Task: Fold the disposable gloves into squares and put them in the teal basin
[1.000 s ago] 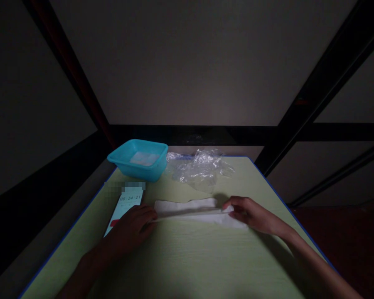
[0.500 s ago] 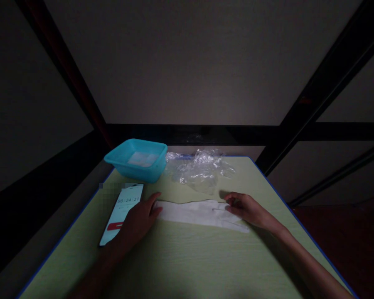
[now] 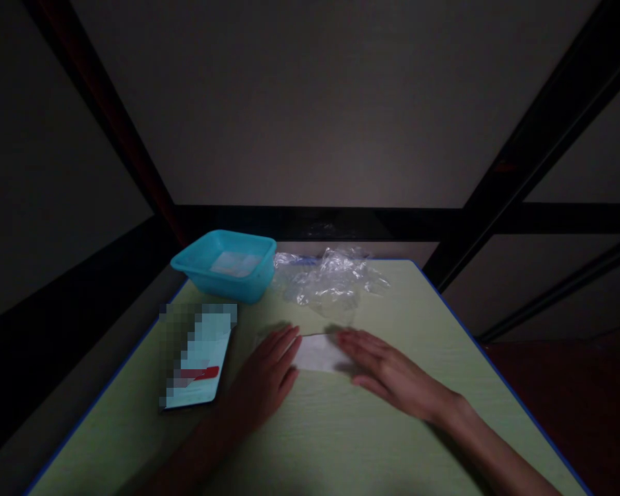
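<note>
The table [image 3: 341, 441] has a pale green top with a blue edge. The view is dim.

**Hands.** The left hand [image 3: 266, 375] lies flat, palm down, fingers straight and close together, pointing away from the person. It grips nothing. Its fingertips rest on the left end of the cloth [image 3: 315, 353]. The right hand [image 3: 387, 372] is likewise spread flat, palm down, fingers extended toward the upper left. It covers the right end of the cloth and grips nothing. The two hands are near each other, with a narrow gap between the fingertips.

**Cloth.** The cloth is white and lies flat on the table, near the middle. Only a short strip shows between the hands; the rest is hidden under them. How it is folded cannot be told.

**Surroundings.**
- A phone [image 3: 199, 358] lies face up just left of the left hand, apart from it. Its screen is lit; part of it is blurred.
- A teal basin [image 3: 222, 265] stands at the far left corner of the table.
- A crumpled clear bag [image 3: 333, 279] lies right of the basin, beyond the cloth.
</note>
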### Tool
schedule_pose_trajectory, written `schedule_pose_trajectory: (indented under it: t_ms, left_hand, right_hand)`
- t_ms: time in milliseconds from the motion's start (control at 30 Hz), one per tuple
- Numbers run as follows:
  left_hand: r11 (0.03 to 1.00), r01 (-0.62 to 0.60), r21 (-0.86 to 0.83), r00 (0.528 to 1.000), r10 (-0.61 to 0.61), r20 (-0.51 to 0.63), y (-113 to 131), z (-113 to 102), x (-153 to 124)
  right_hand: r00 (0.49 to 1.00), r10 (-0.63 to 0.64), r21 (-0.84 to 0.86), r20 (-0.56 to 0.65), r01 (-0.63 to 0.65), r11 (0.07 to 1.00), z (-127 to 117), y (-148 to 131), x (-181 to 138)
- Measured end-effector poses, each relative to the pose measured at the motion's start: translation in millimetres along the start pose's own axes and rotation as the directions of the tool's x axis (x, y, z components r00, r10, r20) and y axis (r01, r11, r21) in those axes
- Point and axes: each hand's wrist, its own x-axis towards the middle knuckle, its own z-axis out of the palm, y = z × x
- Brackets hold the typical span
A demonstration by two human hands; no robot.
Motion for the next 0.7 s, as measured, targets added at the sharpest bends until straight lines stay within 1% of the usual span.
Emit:
schedule_pose_trajectory:
  t_ms: [33,100,200,333,500,700]
  left_hand:
    - [1.0,-0.029,-0.01,0.999,0.03,0.041,4.0,0.1,0.7]
    - [0.999,-0.044,-0.026,0.992,0.047,0.115,9.1,1.1,0.4]
    - [0.999,-0.001,-0.038,0.982,0.008,0.187,10.5,4.3,-3.4]
    - [0.997,0.068,-0.027,0.966,-0.059,0.253,8.5,6.5,-7.6]
    - [0.992,0.127,-0.007,0.936,-0.118,0.333,9.5,1.6,-5.5]
    - [0.989,0.144,-0.017,0.922,-0.128,0.367,10.2,-1.0,-3.5]
  right_hand:
    - [0.998,-0.036,-0.024,0.056,0.037,0.999,5.0,-3.4,1.2]
    - [0.991,-0.059,-0.049,0.122,0.066,0.997,15.6,-6.9,2.7]
    - [0.986,-0.033,-0.066,0.162,0.045,0.997,27.7,-5.8,2.8]
    - [0.985,0.017,-0.063,0.17,-0.007,0.998,32.6,-2.9,1.4]
    - [0.98,0.063,-0.083,0.189,-0.048,0.995,30.4,-4.8,0.9]
    - [0.986,0.045,-0.071,0.158,-0.034,0.997,32.4,-3.8,1.2]
